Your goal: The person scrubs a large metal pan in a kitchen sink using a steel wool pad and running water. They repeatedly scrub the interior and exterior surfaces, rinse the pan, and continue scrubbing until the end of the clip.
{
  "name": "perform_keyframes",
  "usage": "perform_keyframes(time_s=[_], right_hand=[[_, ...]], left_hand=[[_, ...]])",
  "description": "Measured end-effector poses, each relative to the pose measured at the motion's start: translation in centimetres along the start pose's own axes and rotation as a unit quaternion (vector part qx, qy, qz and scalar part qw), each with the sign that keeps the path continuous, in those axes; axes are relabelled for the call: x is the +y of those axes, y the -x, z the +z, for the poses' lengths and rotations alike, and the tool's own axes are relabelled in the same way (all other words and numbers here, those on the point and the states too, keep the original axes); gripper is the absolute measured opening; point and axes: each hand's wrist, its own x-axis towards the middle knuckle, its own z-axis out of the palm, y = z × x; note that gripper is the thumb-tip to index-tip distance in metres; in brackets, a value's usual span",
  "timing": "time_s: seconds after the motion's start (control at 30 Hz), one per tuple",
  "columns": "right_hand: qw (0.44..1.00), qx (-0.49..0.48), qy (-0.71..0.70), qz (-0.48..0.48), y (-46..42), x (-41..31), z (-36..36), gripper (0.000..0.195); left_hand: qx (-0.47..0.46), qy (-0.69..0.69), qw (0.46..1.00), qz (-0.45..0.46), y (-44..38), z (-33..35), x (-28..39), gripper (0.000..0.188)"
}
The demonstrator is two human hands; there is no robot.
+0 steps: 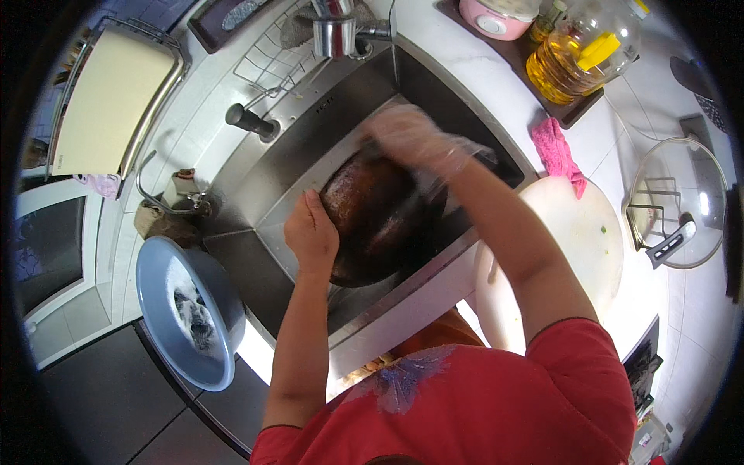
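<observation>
A dark, rounded pan, most likely a wok, is tilted in the stainless-steel sink. Brown, scorched-looking patches mark its surface. My bare left hand grips its left edge, thumb uppermost. At the pan's far side is my right hand, in a clear plastic glove and blurred by motion. Its fingers point left against or just above the pan; whether they hold anything is hidden by the blur.
A faucet and a soap dispenser stand behind the sink. A blue basin with suds is at left. On the right are a round white cutting board, a pink cloth, an oil jug and a glass lid.
</observation>
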Motion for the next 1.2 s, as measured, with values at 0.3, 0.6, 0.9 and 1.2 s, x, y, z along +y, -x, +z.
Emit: perform_keyframes(time_s=[0.3, 0.6, 0.9, 1.2], right_hand=[[0.995, 0.079, 0.043, -0.037, 0.0, -3.8, 1.4, 0.022], [0.990, 0.095, 0.097, 0.045, 1.8, -9.0, -0.6, 0.032], [0.980, 0.042, 0.159, 0.114, 0.2, -9.0, 0.7, 0.026], [0.979, 0.071, 0.174, 0.080, 0.9, -9.9, -0.6, 0.025]], left_hand=[[0.006, -0.007, 1.000, -0.007, -1.0, 0.4, -1.2, 0.035], [-0.011, -0.002, 0.999, -0.043, -1.1, 0.8, -1.5, 0.037], [-0.007, 0.194, 0.975, -0.108, -0.3, 0.6, -1.4, 0.045], [-0.005, 0.226, 0.963, -0.150, -0.2, -0.4, -0.3, 0.050]])
